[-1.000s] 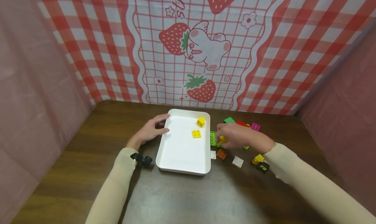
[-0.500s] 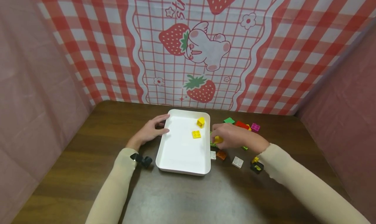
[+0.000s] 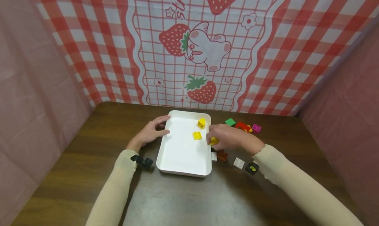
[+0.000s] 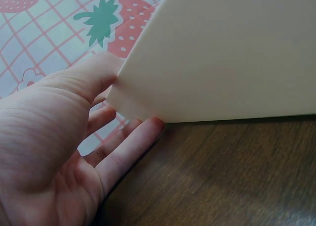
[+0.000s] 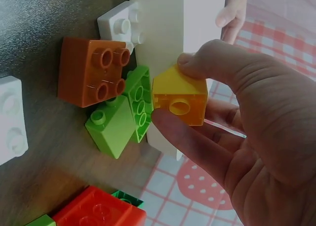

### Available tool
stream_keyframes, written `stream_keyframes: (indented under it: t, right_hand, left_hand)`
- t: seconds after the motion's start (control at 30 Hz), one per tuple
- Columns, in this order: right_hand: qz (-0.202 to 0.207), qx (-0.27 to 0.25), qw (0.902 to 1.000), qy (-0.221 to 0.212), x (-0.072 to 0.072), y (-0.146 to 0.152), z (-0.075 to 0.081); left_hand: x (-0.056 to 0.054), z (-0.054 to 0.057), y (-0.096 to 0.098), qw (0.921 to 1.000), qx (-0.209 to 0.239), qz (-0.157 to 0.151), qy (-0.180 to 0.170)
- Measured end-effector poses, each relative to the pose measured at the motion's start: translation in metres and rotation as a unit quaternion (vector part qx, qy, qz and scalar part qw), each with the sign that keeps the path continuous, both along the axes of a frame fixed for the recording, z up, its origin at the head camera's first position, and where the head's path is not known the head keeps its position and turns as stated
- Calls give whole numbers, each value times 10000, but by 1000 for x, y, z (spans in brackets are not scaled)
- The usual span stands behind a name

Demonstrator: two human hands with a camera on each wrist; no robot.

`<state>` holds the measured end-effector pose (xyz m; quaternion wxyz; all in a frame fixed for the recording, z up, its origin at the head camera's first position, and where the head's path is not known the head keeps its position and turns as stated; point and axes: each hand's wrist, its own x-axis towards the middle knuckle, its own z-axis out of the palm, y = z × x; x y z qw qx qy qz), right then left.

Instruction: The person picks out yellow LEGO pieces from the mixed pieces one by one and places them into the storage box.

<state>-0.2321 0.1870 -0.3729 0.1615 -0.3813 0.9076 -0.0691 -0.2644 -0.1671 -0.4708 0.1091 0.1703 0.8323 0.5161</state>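
Note:
My right hand [image 3: 226, 138] pinches a yellow sloped toy brick [image 5: 180, 95] between thumb and fingers, at the right rim of the white tray [image 3: 183, 160]. In the right wrist view the brick's hollow underside, with a round tube, faces the camera. My left hand [image 3: 151, 131] touches the tray's left side; in the left wrist view its extended fingers [image 4: 143, 137] lie against the outer wall. Inside the tray are a yellow sloped brick [image 3: 201, 123] and a flat yellow square brick [image 3: 197, 135], apart from each other.
Right of the tray lie an orange-brown brick [image 5: 91, 72], white bricks [image 5: 121, 25], a green sloped brick [image 5: 112, 124] and a longer green brick [image 5: 140, 102]. Farther back are red [image 3: 243, 126], magenta [image 3: 256, 128] and dark green [image 3: 230, 122] pieces. A checked cloth [image 3: 112, 55] hangs behind the table.
My right hand has moved left with the yellow sloped brick, from above the loose bricks to the tray's right rim. The left hand and tray have stayed in place.

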Motion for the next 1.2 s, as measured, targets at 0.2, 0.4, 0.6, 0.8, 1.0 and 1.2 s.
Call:
stream_keyframes:
  t: [0.2, 0.4, 0.6, 0.8, 1.0, 1.2]
  right_hand:
    - [-2, 3, 10000, 71, -1, -5, 4]
    - [24, -15, 10000, 8, -1, -16, 9]
    - [97, 3, 10000, -1, 0, -28, 9]
    - [363, 17, 9993, 87, 3, -40, 13]
    - [518, 39, 9984, 236, 2, -46, 15]
    - [479, -25, 9987, 160, 0, -48, 12]
  left_hand:
    - [0, 0, -1, 10000, 0, 18, 28]
    - [1, -2, -1, 10000, -10, 37, 35]
    - [0, -3, 0, 10000, 4, 10, 38]
    - [-2, -4, 0, 9999, 9, -15, 141]
    - [0, -2, 0, 9999, -9, -9, 151]
    - [0, -1, 0, 9998, 4, -62, 199]
